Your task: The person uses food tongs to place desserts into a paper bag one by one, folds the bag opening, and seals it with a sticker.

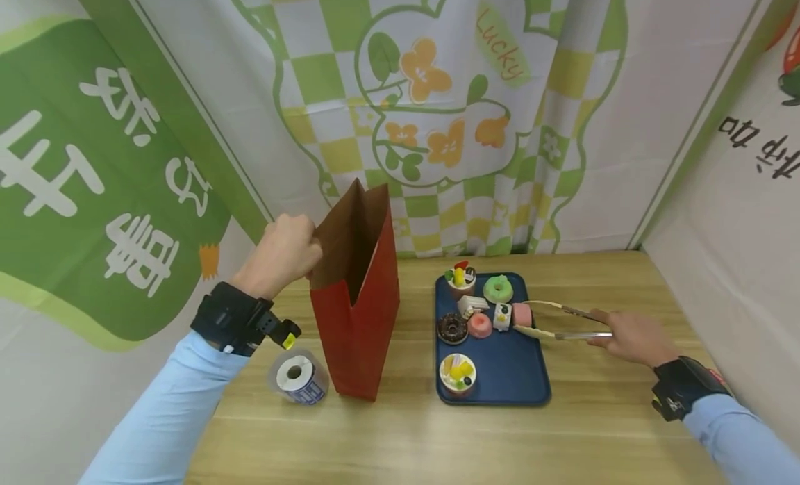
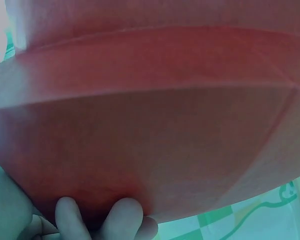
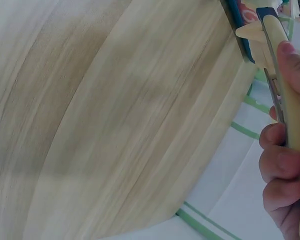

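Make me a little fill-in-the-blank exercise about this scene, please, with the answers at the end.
The person's left grip holds the edge of a red paper ____.
The right grip holds a pair of ____.
The small cake between that tool's tips is ____.
The rectangular tray is dark ____.
Missing words: bag; tongs; pink; blue.

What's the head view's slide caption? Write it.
Left hand grips the red bag; right hand holds tongs around a pink cake at the blue tray.
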The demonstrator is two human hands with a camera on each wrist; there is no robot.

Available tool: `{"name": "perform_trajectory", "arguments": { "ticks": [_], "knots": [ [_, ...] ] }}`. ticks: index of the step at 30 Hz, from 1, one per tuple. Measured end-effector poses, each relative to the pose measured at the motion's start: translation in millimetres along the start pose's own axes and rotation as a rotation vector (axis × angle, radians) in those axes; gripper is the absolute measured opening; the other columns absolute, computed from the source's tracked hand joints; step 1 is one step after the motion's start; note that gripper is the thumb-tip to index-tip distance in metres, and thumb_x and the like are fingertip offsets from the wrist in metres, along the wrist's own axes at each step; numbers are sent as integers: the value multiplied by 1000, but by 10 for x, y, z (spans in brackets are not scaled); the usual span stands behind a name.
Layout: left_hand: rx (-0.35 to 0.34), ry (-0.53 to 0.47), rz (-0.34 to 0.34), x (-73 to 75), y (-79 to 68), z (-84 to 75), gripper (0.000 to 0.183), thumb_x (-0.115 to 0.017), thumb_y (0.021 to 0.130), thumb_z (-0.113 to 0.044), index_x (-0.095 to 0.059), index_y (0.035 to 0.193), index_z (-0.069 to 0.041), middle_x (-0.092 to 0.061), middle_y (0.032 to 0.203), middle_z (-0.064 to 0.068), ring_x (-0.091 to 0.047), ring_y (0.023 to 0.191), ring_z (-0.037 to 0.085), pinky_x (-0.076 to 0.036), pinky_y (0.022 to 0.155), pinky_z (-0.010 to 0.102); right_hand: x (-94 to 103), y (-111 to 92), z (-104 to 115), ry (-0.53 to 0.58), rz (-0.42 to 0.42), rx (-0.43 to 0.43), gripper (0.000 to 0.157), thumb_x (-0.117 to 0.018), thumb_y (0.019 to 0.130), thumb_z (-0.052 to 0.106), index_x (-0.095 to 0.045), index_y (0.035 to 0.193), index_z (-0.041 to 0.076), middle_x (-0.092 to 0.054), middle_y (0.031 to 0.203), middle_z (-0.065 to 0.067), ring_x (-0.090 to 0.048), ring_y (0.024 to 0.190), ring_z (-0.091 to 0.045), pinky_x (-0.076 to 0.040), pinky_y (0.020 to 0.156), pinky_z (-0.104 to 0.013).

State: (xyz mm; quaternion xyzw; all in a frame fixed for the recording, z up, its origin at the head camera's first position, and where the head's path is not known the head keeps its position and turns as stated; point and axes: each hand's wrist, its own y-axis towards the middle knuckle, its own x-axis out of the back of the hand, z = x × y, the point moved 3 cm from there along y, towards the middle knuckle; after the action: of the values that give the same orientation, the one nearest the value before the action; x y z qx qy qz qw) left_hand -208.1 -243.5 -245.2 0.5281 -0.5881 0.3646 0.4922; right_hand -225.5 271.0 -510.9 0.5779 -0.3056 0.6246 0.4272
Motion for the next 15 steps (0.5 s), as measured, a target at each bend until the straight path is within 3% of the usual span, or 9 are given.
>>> {"name": "perform_trajectory", "arguments": {
  "ticks": [4, 7, 12, 15],
  "knots": [
    [-8, -14, -11, 16, -7, -18, 24, -39, 81, 2, -56, 64, -3, -51, 54, 8, -47, 44, 19, -34, 41, 28, 109, -47, -35, 44, -1, -10, 57, -74, 78, 40, -64, 116, -1, -49, 55, 5, -38, 47, -10, -31, 42, -30],
    [-17, -15, -16, 5, 5, -42, 24, -40, 83, 0, -56, 66, -3, -50, 55, 8, -47, 45, 19, -35, 42, 28, 296, -142, -17, 108, -9, -48, 60, -71, 81, 40, -61, 119, -6, -45, 56, 5, -38, 49, -10, -29, 44, -29],
    [-13, -8, -24, -17, 13, -76, 24, -41, 84, 1, -57, 66, -2, -52, 56, 9, -49, 45, 20, -36, 41, 28, 842, -202, 115, 148, -62, -90, 66, -67, 85, 44, -57, 125, -7, -47, 59, 3, -37, 50, -12, -29, 44, -29],
    [-9, -6, -27, -26, -6, -88, 24, -42, 84, 1, -57, 65, -2, -53, 55, 9, -49, 45, 19, -36, 41, 27, 1230, -114, 306, 153, -148, -34, 65, -69, 85, 39, -55, 127, -7, -38, 55, 7, -29, 46, -8, -26, 43, -25]
  ]
}}
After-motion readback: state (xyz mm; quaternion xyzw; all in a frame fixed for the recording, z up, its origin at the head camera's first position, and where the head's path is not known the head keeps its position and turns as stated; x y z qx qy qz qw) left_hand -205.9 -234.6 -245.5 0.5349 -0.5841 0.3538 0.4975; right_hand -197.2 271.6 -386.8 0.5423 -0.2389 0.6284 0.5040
